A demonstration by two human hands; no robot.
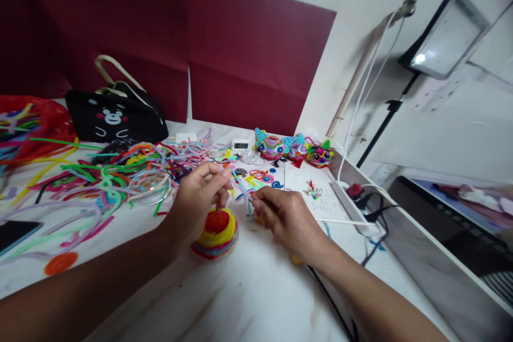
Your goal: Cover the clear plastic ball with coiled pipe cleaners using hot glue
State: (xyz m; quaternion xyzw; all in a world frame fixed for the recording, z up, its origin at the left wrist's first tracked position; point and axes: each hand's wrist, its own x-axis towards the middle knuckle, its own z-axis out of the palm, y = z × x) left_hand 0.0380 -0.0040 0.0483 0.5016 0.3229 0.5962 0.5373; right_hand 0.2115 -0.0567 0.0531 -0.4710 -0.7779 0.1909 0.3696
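Note:
My left hand point(202, 195) pinches one end of light blue and lilac pipe cleaners point(241, 186) between thumb and fingers. Their other end is pinched by my right hand point(282, 216), to the right and slightly lower. The strands slant down between the two hands, above the table. Just below my left hand a round piece point(216, 230), coiled in red, yellow, pink and blue, rests on the white marbled table point(240, 299). Something small and yellow is partly hidden behind my right fingers.
Pipe cleaners point(108, 171) are heaped at the left, near a black bag point(116, 117) and a phone point(18, 235). Several colourful figures point(270, 147) stand at the back beside a small digital clock point(241, 145). A power strip point(352, 206) with cables lies right.

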